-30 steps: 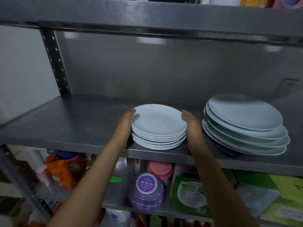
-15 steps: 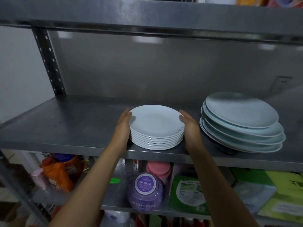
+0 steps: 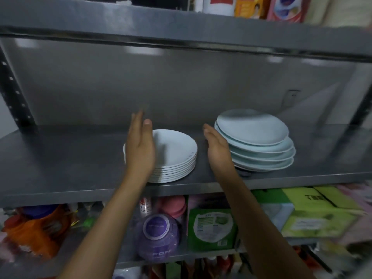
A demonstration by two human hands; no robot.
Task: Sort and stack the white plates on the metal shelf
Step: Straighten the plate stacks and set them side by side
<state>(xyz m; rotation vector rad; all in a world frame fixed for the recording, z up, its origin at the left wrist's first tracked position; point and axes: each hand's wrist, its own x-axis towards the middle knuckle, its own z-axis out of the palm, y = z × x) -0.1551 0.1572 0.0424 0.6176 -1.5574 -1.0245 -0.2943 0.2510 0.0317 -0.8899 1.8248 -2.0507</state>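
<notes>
Fingers (image 3: 138,125) straight — small white plates (image 3: 177,150) neatly stacked between hands.

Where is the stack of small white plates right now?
The stack of small white plates sits near the front edge of the metal shelf, mid-frame, between the left hand and right hand, left of the bigger plates.

white plates (image 3: 175,150), grey shelf (image 3: 60,158) — orange jug (image 3: 38,228)

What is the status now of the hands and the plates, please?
Left hand open, over small plate stack. Right hand open, between the stacks. Large plate stack uneven. Nothing in the way.
</notes>
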